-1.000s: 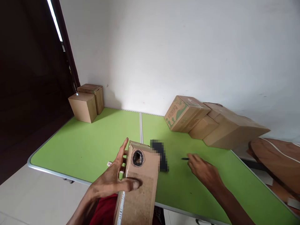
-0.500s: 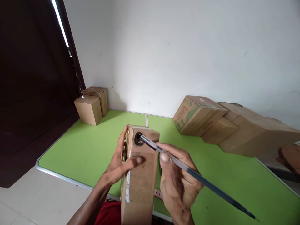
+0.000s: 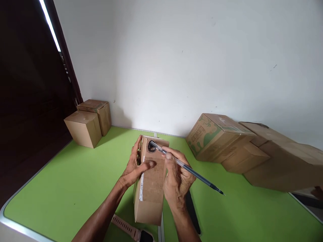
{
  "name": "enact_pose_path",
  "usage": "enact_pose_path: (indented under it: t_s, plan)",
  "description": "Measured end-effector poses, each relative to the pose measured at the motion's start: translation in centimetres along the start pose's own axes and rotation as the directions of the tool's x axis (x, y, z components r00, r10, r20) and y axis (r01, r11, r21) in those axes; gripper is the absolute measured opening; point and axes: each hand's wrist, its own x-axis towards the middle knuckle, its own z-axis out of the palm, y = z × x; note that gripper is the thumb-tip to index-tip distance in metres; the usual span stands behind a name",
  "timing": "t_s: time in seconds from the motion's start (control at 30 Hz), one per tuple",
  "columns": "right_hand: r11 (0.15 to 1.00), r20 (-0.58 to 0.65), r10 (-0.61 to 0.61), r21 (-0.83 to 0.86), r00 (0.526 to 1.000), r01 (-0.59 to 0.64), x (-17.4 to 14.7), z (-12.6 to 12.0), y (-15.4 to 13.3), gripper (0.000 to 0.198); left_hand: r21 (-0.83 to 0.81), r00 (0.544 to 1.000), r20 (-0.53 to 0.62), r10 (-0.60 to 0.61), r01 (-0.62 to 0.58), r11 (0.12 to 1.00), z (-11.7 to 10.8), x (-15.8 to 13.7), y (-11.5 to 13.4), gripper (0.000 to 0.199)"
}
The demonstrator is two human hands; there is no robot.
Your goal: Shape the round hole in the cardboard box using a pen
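A brown cardboard box [image 3: 152,185] stands near the middle of the table, its narrow face towards me. My left hand [image 3: 136,163] grips its left side, with the thumb pressed on the narrow face and the fingers behind the edge. Near the top of that face is a dark-inked ring [image 3: 151,146] with a dark middle; whether it is a hole I cannot tell. Between the fingers and thumb of my right hand [image 3: 176,178] is a long pen [image 3: 194,172]. One end of the pen meets the ring; its other, thin pointed end sticks out to the lower right.
Two small cardboard boxes [image 3: 87,126] stand at the back left of the green table [image 3: 63,181]. Several larger cardboard boxes [image 3: 227,134] crowd the back right. A pink-strapped smartwatch [image 3: 126,227] lies at the front, and a dark flat object [image 3: 192,213] lies behind my right forearm.
The view has shifted, bringing the smartwatch and the dark flat object more into sight. My right hand and the pen have swung slightly, the pen staying at the dark ring. My left grip looks the same.
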Motion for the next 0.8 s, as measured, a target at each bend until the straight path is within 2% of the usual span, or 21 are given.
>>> enact_pose_path:
  t_s: [0.1, 0.2, 0.27, 0.33, 0.4, 0.47, 0.53, 0.57, 0.7, 0.8]
  plan:
    - [0.998, -0.005, 0.055, 0.002, 0.998, -0.055, 0.2, -0.1, 0.3, 0.016, -0.005, 1.0, -0.001, -0.019, 0.019, 1.0, -0.2, 0.4, -0.5, 0.111]
    - [0.977, 0.013, 0.178, 0.119, 0.984, -0.178, 0.6, -0.3, 0.1, 0.016, -0.016, 1.0, -0.005, -0.012, 0.012, 1.0, -0.5, 0.7, -0.7, 0.111]
    - [0.942, 0.078, 0.261, 0.199, 0.962, -0.272, 1.1, -0.8, -0.2, 0.018, -0.024, 1.0, -0.021, -0.005, 0.004, 1.0, -0.8, 0.8, -0.8, 0.111]
    - [0.9, 0.174, 0.339, 0.227, 0.925, -0.372, 1.7, -1.6, -0.6, 0.021, -0.024, 0.999, -0.042, 0.002, -0.003, 1.0, -1.1, 0.9, -0.9, 0.109]
    - [0.865, 0.276, 0.412, 0.181, 0.868, -0.468, 2.1, -2.5, -1.1, 0.022, -0.019, 0.998, -0.067, 0.001, -0.003, 1.0, -1.3, 1.0, -1.0, 0.107]
    - [0.835, 0.365, 0.464, 0.124, 0.807, -0.536, 2.2, -3.4, -1.6, 0.04, -0.03, 0.996, -0.092, -0.008, 0.006, 1.0, -1.5, 1.1, -1.2, 0.105]
    - [0.813, 0.433, 0.472, 0.123, 0.768, -0.569, 2.0, -4.2, -2.2, 0.056, -0.045, 0.993, -0.112, -0.021, 0.016, 0.999, -1.5, 1.2, -1.4, 0.107]
    - [0.798, 0.462, 0.466, 0.149, 0.755, -0.584, 1.8, -4.5, -2.4, 0.056, -0.054, 0.993, -0.114, -0.027, 0.021, 0.998, -1.5, 1.2, -1.5, 0.108]
    - [0.708, 0.575, 0.411, 0.289, 0.708, -0.645, 1.6, -5.1, -3.4, 0.034, -0.088, 0.995, -0.088, -0.036, 0.028, 0.996, -1.6, 1.1, -1.9, 0.113]
    - [0.722, 0.656, 0.274, 0.342, 0.703, -0.602, 2.3, -5.0, -3.8, 0.03, -0.078, 0.995, -0.097, -0.01, 0.002, 0.997, -1.7, 0.9, -2.1, 0.111]
